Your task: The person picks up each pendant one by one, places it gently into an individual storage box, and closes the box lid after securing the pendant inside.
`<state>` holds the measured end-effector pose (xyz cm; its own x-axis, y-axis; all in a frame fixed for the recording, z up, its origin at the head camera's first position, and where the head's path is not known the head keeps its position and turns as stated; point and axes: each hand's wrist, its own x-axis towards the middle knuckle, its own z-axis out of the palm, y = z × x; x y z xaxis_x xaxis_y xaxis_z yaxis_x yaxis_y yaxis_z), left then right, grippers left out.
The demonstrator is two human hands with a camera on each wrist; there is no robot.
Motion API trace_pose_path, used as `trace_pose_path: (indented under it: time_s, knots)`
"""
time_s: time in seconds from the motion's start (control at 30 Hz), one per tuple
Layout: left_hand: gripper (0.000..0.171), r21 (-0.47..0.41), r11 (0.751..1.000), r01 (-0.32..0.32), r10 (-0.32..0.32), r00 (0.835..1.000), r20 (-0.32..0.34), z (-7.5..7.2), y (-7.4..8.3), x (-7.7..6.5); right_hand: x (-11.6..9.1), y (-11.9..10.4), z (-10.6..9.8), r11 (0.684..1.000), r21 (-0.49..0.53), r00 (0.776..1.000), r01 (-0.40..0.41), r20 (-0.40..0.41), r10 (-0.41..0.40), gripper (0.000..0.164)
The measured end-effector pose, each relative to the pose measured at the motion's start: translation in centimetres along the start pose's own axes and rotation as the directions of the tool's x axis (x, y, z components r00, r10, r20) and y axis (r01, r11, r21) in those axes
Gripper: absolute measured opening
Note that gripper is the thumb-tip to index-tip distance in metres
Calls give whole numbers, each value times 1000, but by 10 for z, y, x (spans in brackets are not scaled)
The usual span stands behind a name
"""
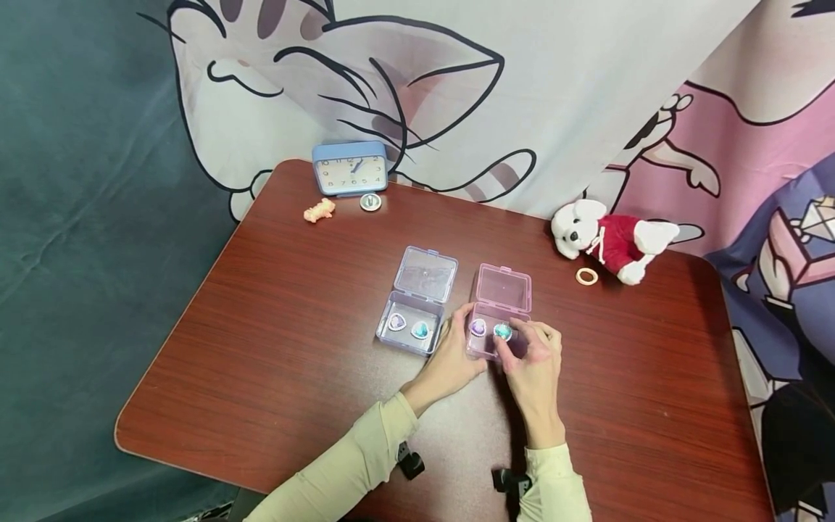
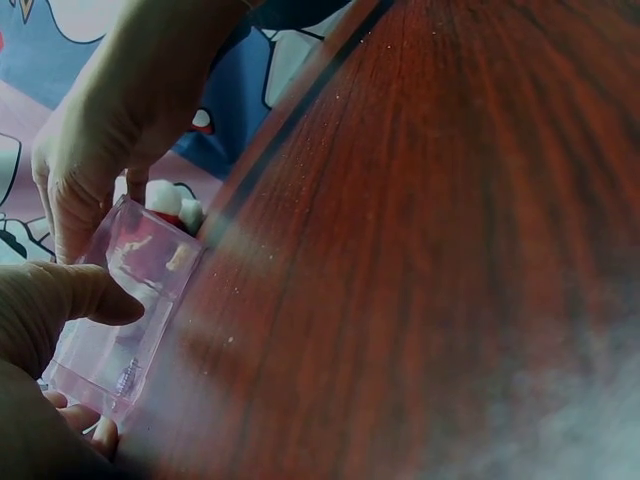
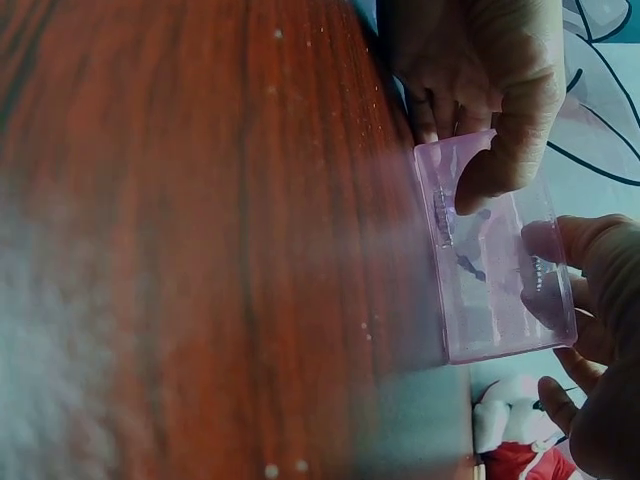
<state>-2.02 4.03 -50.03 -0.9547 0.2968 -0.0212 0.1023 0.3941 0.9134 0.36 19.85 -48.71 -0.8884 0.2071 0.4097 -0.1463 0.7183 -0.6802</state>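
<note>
A small clear pink box (image 1: pixel 483 351) stands on the table with its lid (image 1: pixel 504 288) swung back. My left hand (image 1: pixel 450 360) grips its left side, the thumb across the front wall, as the right wrist view also shows. Inside the box, a purple heart-shaped gem (image 1: pixel 478 328) lies at the left. At the right is a teal gem (image 1: pixel 502 331) with a beaded rim, and my right hand (image 1: pixel 536 366) pinches it between thumb and fingers. To the left, a clear bluish box (image 1: pixel 409 344) with its lid raised contains a pale purple gem (image 1: pixel 396 321) and a teal gem (image 1: pixel 420 330).
Toward the back left are a blue clock (image 1: pixel 352 170), a small round metal piece (image 1: pixel 370 202) and a small orange figurine (image 1: pixel 320 211). A white plush dog (image 1: pixel 616 239) in red lies at the back right, beside a beige ring (image 1: pixel 586 276). A printed curtain (image 1: pixel 443 94) hangs behind the table.
</note>
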Motion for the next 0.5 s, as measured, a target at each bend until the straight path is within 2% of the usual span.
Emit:
trace_pose_path:
  time_s: [0.27, 0.4, 0.5]
  knots:
    - [103, -5, 1000, -8, 8, 1000, -8, 0, 1, -1, 1, -2, -2, 1000, -10, 1000, -5, 0, 5, 35]
    - [104, -8, 1000, -8, 8, 1000, -3, 0, 0, -1, 8, -2, -6, 1000, 29, 998, -6, -69, 8, 31]
    - [104, -9, 1000, -1, 1, 1000, -4, 0, -1, -1, 18, 0, -7, 996, 65, 988, -68, -135, 76, 27]
